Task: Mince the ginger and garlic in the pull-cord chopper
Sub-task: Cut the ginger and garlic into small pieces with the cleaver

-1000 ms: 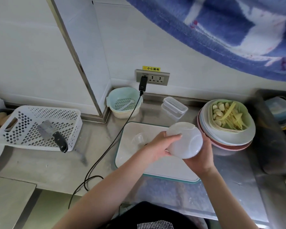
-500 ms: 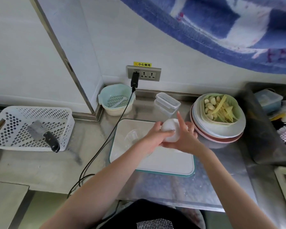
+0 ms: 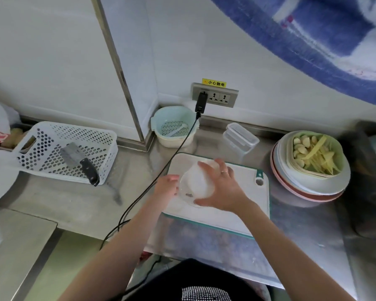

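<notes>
I stand at a steel counter (image 3: 78, 205) in a corner of white walls (image 3: 52, 61); a metal strip (image 3: 119, 70) runs upward, and a socket plate (image 3: 215, 94) sits above the counter

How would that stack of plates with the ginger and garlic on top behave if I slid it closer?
The stack of plates looks heavy, so it should slide stiffly on the steel counter. The green dish on top might shift, spilling loose ginger strips and garlic cloves.

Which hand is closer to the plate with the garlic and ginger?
The right hand, on the white lid, sits nearer the plate. The left hand is further away, holding the clear bowl.
</notes>
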`<control>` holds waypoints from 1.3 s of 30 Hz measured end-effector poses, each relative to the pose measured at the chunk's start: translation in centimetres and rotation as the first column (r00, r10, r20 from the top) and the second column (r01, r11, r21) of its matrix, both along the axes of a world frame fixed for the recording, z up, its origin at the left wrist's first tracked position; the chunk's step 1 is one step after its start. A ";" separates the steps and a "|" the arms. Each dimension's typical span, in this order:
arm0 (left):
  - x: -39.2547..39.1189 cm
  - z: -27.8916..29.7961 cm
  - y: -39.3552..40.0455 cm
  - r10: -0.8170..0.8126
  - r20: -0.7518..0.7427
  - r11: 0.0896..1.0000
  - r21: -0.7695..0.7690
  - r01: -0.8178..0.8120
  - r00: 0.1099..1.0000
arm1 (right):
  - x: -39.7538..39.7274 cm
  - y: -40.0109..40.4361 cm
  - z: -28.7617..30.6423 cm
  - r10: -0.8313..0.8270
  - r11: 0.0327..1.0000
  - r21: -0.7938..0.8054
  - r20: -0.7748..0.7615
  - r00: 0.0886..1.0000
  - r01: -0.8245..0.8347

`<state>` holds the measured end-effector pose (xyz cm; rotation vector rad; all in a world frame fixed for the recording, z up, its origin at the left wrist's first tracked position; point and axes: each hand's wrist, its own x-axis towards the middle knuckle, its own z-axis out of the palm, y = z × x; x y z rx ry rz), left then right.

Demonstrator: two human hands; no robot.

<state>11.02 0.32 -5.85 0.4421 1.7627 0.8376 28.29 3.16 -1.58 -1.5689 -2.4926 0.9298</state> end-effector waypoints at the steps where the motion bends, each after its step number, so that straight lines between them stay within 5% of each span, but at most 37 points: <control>1: 0.2 -0.1 -0.4 0.025 0.093 0.999 -0.039 -0.022 0.995 | -0.5 -0.2 -0.7 0.041 0.999 0.001 0.042 0.998 -0.041; 8: 0.6 0.1 -1.1 0.123 0.297 0.990 -0.102 -0.097 0.947 | -2.3 -0.5 -3.5 0.046 0.998 0.038 0.225 0.973 -0.056; 21: 1.0 0.4 -1.1 0.028 0.292 0.999 0.016 -0.034 0.956 | -4.1 -0.2 -3.0 0.001 0.994 -0.097 0.429 0.903 0.045; 26: 0.7 -0.2 -1.2 0.094 0.341 0.996 -0.036 -0.087 0.935 | -3.9 0.5 -3.7 0.095 0.990 -0.137 0.446 0.890 -0.037; 29: 0.1 -1.3 -1.7 0.211 0.459 0.976 -0.049 -0.212 0.863 | -3.3 0.2 -3.2 0.037 0.998 -0.066 0.358 0.933 -0.014; 32: -0.3 -1.8 -2.3 0.287 0.564 0.946 -0.043 -0.320 0.774 | -2.5 0.7 -1.4 -0.102 0.967 -0.227 0.078 0.992 0.118; 34: 0.1 -1.7 -2.3 0.160 0.702 0.974 0.003 -0.228 0.694 | -2.7 0.7 0.3 -0.114 0.956 -0.279 -0.059 0.992 0.094; 36: 0.7 -1.3 -2.0 0.040 0.855 0.986 0.049 -0.159 0.516 | -3.5 0.4 1.9 -0.006 0.963 -0.270 -0.051 0.999 -0.008; 39: 0.6 -0.6 -1.4 0.021 0.909 0.994 0.027 -0.108 0.416 | -3.7 0.2 3.5 0.090 0.975 -0.200 -0.028 0.996 -0.094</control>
